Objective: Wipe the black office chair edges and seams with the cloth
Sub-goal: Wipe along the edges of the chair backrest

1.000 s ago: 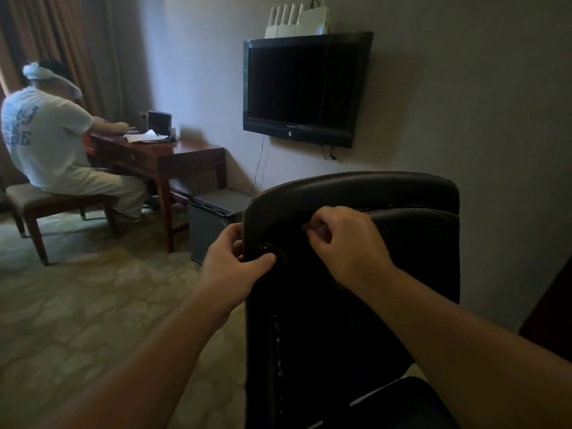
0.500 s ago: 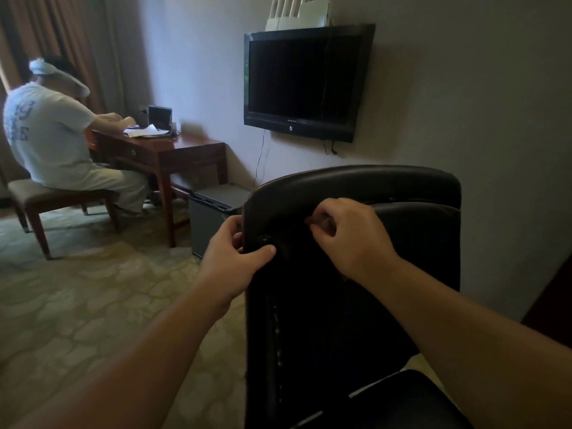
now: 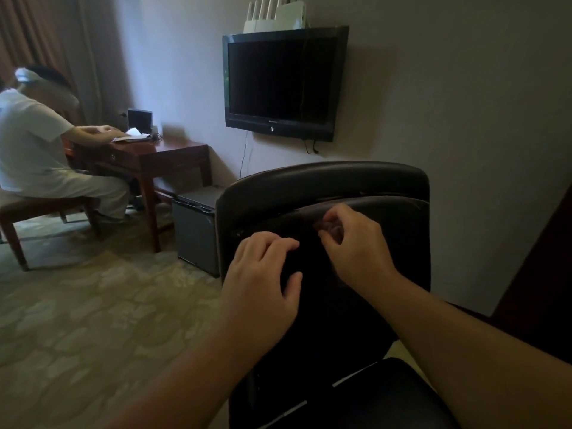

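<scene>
The black office chair (image 3: 325,181) stands in front of me with its backrest facing me, a seam running under the top edge. My right hand (image 3: 356,246) pinches a small fold of dark cloth (image 3: 329,229) against that seam near the middle of the backrest. The cloth is hard to tell from the black upholstery. My left hand (image 3: 263,274) hovers over the left part of the backrest with fingers loosely bent and thumb spread, holding nothing that I can see. The chair seat (image 3: 387,397) shows at the bottom right.
A wall-mounted TV (image 3: 281,82) hangs behind the chair, with a small dark cabinet (image 3: 198,230) on the floor to its left. Another person (image 3: 34,144) sits at a wooden desk (image 3: 148,159) at far left. Patterned carpet (image 3: 93,320) lies to the chair's left.
My left hand has let go of the backrest's left edge and moved right onto its face. My right hand has slid right along the seam, still pinching.
</scene>
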A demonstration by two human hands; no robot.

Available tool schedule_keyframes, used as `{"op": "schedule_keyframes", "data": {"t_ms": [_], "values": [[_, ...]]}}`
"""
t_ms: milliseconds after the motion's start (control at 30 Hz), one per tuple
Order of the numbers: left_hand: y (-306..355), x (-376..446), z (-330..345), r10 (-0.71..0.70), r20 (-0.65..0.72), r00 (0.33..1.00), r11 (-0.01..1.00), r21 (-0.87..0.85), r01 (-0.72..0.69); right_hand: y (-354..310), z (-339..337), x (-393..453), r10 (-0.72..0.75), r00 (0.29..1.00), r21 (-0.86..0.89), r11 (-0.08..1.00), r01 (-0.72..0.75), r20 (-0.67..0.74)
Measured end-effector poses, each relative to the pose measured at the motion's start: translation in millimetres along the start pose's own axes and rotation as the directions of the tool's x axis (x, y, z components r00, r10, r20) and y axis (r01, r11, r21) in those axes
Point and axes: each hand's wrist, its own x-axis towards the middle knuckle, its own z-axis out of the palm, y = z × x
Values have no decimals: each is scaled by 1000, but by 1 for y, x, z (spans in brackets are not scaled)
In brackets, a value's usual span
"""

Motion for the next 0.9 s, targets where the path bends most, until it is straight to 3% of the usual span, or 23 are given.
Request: {"op": "schedule_keyframes", "data": {"t_ms": [233, 567, 700, 800, 900], "values": [[-10, 13, 11, 12, 86, 996, 988, 153, -25, 5, -1, 11, -84, 996, -47, 995, 86, 39], [-24, 15, 20, 145, 240, 960, 941, 267, -209, -32, 25, 46, -328, 941, -24, 943, 331, 82], [-28, 20, 21, 251, 138, 958, 945, 181, -273, -26, 32, 50, -304, 952, -55, 951, 306, 30], [-34, 22, 26, 260, 90, 961, 951, 151, -271, -25, 29, 53, -326, 938, -69, 940, 335, 119], [-36, 21, 32, 267, 132, 955, 935, 205, -290, -20, 18, 63, -318, 928, -77, 938, 338, 193]]}}
